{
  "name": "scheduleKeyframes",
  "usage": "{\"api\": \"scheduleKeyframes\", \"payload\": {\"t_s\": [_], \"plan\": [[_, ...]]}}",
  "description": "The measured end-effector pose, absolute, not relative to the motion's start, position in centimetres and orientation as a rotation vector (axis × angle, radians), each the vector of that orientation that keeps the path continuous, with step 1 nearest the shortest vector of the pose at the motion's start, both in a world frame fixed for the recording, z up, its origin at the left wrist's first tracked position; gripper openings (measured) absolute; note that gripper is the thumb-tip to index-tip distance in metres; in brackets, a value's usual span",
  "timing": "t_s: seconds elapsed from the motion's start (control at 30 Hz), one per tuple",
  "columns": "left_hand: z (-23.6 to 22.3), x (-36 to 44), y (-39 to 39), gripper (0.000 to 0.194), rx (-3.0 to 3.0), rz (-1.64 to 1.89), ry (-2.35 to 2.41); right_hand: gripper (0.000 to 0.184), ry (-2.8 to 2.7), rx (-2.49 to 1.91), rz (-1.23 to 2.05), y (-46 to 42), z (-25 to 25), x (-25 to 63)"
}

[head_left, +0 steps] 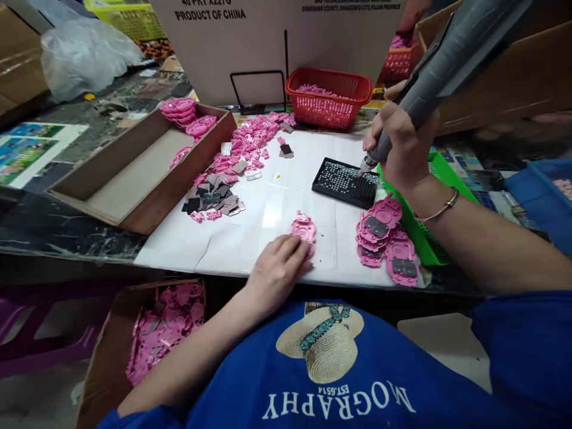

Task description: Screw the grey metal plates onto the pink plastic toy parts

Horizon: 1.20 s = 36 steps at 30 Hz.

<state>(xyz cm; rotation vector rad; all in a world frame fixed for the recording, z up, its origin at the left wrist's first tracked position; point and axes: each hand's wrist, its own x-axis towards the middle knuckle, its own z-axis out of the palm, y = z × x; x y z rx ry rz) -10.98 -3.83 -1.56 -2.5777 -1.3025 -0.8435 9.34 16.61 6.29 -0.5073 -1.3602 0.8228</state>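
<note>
My left hand (279,268) rests at the front of the white work surface, its fingers over a pink plastic casing (303,226) and covering the casing's lower part. In my right hand (404,140) is a grey electric screwdriver (429,83), gripped round its body and slanting down to the left. Its tip meets a black screw tray (344,182) filled with rows of small shiny screws. To the right, near the front edge, lies a stack of pink casings (378,232) with grey plates on them.
Pink small parts (257,140) and grey plates (214,196) are heaped at the left. Beside them stands a long cardboard box (147,190) holding pink casings. A red basket (330,113) is at the back, a green basket (440,238) at the right. A carton of pink parts (170,328) sits below.
</note>
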Motion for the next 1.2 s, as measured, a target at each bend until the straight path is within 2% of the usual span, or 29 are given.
{"api": "scheduleKeyframes", "payload": {"t_s": [0.23,0.67,1.2], "plan": [[-1.5,-6.5,-1.9,0.028,-2.824,-0.682,-1.249,0.036,-1.34,-0.652,0.773,17.8,4.6,10.2],[-1.7,-6.6,-1.9,0.029,-2.844,-0.749,-1.271,0.034,-1.339,-0.699,0.775,17.7,3.7,10.4],[-1.6,-6.6,-1.9,0.028,-2.859,-0.759,-1.28,0.042,-1.286,-0.718,0.815,18.6,2.8,10.3]]}}
